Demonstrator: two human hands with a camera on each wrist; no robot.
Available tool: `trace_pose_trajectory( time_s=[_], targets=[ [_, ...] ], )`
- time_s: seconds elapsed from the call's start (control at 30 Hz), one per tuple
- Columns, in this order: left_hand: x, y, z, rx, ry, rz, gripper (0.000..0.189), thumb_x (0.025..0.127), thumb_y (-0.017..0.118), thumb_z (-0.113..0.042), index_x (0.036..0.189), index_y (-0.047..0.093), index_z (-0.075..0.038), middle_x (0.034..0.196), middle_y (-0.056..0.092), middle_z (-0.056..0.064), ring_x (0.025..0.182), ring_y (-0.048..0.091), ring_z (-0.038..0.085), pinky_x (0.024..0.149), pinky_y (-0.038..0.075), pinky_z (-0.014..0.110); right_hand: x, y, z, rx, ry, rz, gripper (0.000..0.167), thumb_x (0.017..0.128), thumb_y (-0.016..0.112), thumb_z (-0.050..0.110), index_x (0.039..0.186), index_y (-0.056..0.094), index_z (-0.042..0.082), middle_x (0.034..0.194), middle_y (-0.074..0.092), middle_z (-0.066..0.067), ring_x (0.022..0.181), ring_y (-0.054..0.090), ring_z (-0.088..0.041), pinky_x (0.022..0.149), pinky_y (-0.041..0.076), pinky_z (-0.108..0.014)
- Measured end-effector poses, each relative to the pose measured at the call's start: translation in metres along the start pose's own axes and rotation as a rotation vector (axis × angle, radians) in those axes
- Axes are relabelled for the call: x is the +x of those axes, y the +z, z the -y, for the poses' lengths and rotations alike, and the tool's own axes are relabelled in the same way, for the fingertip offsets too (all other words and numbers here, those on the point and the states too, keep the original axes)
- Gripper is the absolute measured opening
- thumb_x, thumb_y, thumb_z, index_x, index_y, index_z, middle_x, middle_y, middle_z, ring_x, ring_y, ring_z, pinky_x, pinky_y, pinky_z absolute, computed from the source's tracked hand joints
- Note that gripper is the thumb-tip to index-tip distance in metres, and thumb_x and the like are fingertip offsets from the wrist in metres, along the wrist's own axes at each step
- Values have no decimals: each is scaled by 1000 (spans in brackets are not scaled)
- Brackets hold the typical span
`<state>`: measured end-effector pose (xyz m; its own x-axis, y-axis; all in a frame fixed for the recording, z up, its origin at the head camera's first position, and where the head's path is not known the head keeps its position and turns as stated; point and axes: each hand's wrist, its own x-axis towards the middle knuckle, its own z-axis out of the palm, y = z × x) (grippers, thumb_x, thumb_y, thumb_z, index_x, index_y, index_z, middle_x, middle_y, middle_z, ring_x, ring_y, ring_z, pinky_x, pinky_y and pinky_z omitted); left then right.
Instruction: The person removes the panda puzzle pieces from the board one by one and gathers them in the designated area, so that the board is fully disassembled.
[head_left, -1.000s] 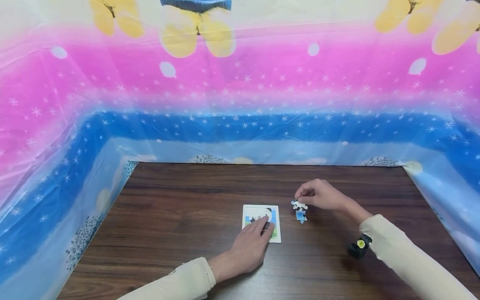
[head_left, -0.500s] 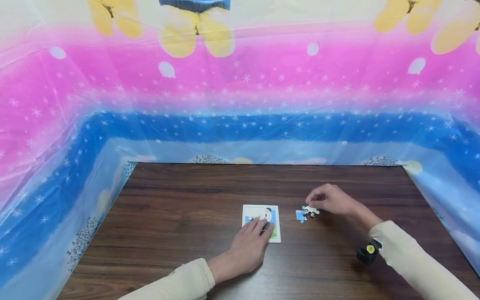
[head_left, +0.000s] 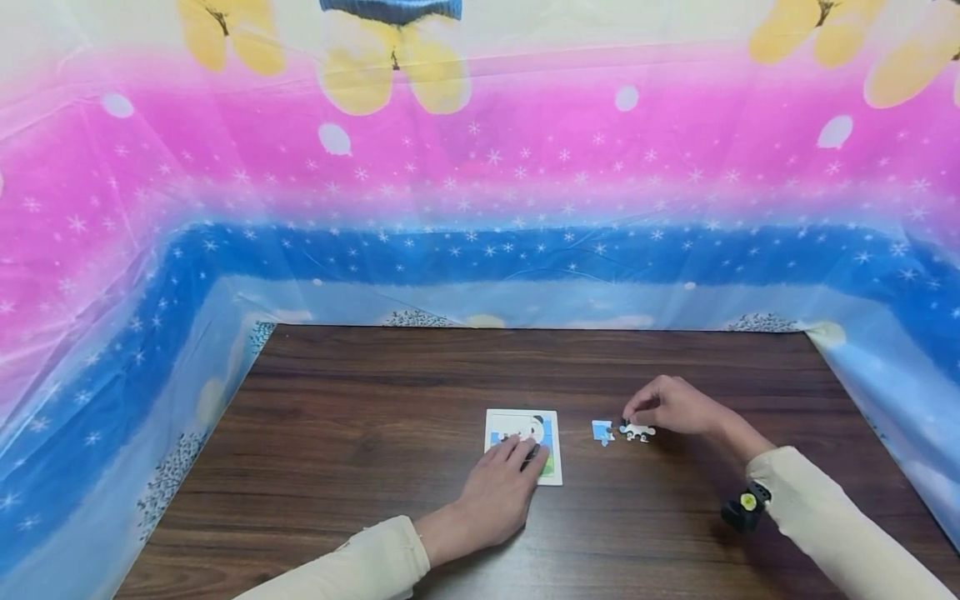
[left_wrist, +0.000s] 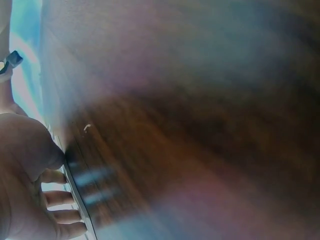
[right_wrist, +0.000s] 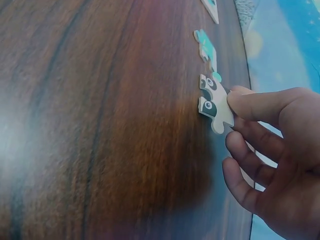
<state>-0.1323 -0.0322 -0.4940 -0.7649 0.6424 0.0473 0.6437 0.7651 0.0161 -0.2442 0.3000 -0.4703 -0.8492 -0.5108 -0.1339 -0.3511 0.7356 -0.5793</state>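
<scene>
A small white-framed jigsaw board (head_left: pixel 557 442) with a panda picture lies flat on the table. My left hand (head_left: pixel 495 496) rests on its near part, fingers stretched over the picture and covering some of it. Thumb and fingers of my right hand (head_left: pixel 671 407) pinch a jigsaw piece (right_wrist: pixel 218 102) by its edge; the piece shows a panda's eyes. It is tilted, low at the tabletop; whether it touches the wood I cannot tell. Just to its left lies a blue jigsaw piece (head_left: pixel 602 431), between the board and my right hand.
The dark wooden table (head_left: pixel 360 400) is enclosed at the back and sides by a pink and blue patterned cloth (head_left: pixel 480 258). A black wrist device (head_left: pixel 744 510) hangs below my right sleeve.
My right hand has moved right and slightly nearer, drawing the panda-eyed jigsaw piece off from over the blue one and turning it. My left hand stays in place.
</scene>
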Motion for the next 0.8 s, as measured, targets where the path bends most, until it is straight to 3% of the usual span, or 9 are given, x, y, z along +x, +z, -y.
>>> trace_pose_trajectory(
  time_s=[0.23,0.47,0.63,0.8],
  targets=[
    [0,-1,0,-7,-5,9,48,106,39,-20,153,47,-12,152,50,13,142,46,31,118,38,42,-3,2,-3,-46,13,-23,12,94,74,16,95,81,25,103,76,5,95,69,-14,78,55,-35],
    [0,0,1,-7,-7,7,48,106,39,-20,153,47,-12,152,50,12,142,46,30,118,37,41,3,-8,6,-22,-22,-59,14,95,72,19,107,79,16,107,76,2,86,63,-11,71,51,-29],
    [-1,1,1,6,-10,-5,49,106,40,-20,154,46,-14,151,51,11,142,47,30,118,38,40,15,-15,27,-18,-107,-86,21,96,71,20,114,77,11,112,76,-1,97,69,-17,83,57,-36],
    [-1,2,0,-4,-7,-27,49,104,43,-19,153,49,-21,150,52,10,140,48,30,116,40,41,32,-6,47,6,-150,-64,21,98,69,19,116,76,9,116,75,-4,107,70,-25,91,58,-47]
  ],
)
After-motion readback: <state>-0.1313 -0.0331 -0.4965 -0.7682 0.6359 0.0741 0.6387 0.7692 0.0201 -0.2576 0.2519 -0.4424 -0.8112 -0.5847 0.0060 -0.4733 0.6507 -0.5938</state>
